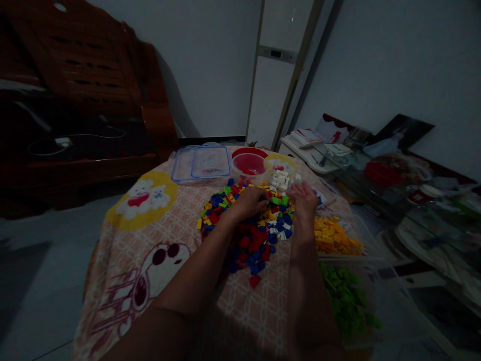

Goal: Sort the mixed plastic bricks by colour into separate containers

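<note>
A mixed pile of toy building bricks (255, 240) in red, blue, yellow, green and white lies on the table. My left hand (251, 201) is over the far part of this pile, its fingers curled down and together; whatever they hold is hidden. Just right of the pile is my right hand (303, 196), its fingers extended forward beside a heap of white bricks (279, 179). Yellow bricks (334, 235) fill part of a clear container to the right of my right wrist. Nearer to me, green bricks (347, 296) lie in another clear container.
Blue-rimmed clear lids (201, 164) lie at the table's far left edge. Beside them stands a red-and-clear round tub (250, 164). A patterned cloth (165, 220) covers the table. A cluttered glass side table (349, 160) is at right, a wooden bench (90, 95) at left.
</note>
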`<state>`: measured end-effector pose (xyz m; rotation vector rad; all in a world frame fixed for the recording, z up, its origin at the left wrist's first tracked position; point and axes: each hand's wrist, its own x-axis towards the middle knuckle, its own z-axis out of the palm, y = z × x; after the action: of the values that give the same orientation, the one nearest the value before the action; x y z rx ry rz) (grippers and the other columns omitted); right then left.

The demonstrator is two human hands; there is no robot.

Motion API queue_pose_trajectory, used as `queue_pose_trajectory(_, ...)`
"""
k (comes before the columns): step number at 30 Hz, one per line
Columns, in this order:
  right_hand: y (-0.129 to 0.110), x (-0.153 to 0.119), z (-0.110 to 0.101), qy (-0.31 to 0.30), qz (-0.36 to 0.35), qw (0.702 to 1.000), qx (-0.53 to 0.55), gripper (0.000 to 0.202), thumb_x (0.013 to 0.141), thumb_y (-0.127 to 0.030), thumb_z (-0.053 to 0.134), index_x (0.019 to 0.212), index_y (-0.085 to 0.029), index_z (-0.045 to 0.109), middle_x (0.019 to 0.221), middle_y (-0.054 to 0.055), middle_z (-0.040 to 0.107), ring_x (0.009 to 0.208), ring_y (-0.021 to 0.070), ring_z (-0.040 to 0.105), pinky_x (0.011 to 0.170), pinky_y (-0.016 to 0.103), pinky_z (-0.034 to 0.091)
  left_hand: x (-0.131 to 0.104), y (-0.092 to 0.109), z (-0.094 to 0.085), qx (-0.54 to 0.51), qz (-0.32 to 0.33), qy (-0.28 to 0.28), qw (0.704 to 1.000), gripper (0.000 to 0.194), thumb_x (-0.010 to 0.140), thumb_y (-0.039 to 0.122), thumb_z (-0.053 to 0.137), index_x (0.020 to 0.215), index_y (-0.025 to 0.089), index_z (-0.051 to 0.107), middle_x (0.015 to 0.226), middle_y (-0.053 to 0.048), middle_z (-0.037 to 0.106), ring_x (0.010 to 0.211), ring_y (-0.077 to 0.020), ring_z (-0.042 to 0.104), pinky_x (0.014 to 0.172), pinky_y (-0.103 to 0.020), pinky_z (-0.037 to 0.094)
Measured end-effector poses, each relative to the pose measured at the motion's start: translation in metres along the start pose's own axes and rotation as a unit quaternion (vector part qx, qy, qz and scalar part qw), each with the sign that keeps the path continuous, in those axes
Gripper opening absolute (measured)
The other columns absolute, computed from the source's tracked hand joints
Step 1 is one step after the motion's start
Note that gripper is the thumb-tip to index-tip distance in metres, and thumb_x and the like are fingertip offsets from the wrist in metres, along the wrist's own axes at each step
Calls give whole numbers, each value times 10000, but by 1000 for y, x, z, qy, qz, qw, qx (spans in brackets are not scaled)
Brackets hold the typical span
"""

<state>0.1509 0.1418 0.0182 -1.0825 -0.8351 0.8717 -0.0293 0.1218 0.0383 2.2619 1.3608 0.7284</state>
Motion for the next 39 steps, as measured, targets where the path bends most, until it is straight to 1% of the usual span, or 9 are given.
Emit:
queue_pose_trajectory(8,-7,1,-15,120,-24,992,-11,445,682,-179,589,1116,-101,644,1050,127,715,953,220,732,904,428,613,-1,9,5,-2,14,-28,1000,181,821,147,600,892,160,766,827,-38,752,781,-170,665,744,-246,465)
queue_pose_trajectory(13,-16,-1,-21,186,-86,978,-47,444,774,-186,514,1198,-115,623,1118,139,702,984,221,731,899,422,616,-1,11,3,-15,21,-47,999,188,808,131,601,878,153,774,805,-32,748,754,-161,657,736,-240,461)
queue_pose_trajectory(17,-36,-11,-28,221,-159,960,-71,483,836,-210,463,1296,-112,573,1192,162,672,1052,245,723,927,448,608,-3,5,-5,-33,15,-7,999,181,822,148,599,872,134,772,792,-45,744,725,-160,645,704,-244,452)
queue_pose_trajectory(20,-58,-15,-39,227,-258,934,-102,514,888,-241,437,1391,-157,504,1277,161,636,1135,272,695,943,490,603,-3,0,-12,-45,2,35,998,172,825,152,607,870,122,770,768,-51,735,704,-156,635,688,-244,448)
queue_pose_trajectory(23,-72,-3,-45,221,-323,910,-136,536,919,-250,421,1451,-203,465,1332,159,616,1206,300,661,940,511,598,-3,-1,-16,-48,7,52,998,163,828,153,610,856,128,769,748,-45,728,696,-154,629,693,-247,448)
queue_pose_trajectory(26,-71,30,-36,219,-283,909,-216,563,942,-225,340,1491,-177,457,1287,171,656,1184,296,675,916,493,599,-4,3,-18,-46,12,51,998,155,820,148,615,846,136,767,736,-37,724,693,-154,627,685,-246,441)
queue_pose_trajectory(29,-59,67,-26,196,-167,894,-366,561,945,-188,316,1452,-59,520,1231,214,697,1125,277,704,921,405,583,-6,6,-23,-41,11,56,998,169,824,150,602,851,129,768,746,-41,723,683,-152,617,673,-248,428)
queue_pose_trajectory(32,-51,92,-27,101,-80,797,-590,483,934,-153,382,1304,-33,668,1190,230,729,1113,288,707,951,356,555,-10,5,-30,-37,3,68,997,177,834,172,590,827,124,760,740,-43,714,666,-148,599,655,-250,412)
queue_pose_trajectory(39,-33,112,-46,3,-22,721,-692,326,835,-58,554,1077,6,764,1129,301,727,1150,380,684,980,421,538,-12,-8,-34,-58,0,99,993,187,838,189,576,812,131,752,719,-37,703,671,-150,593,661,-249,411)
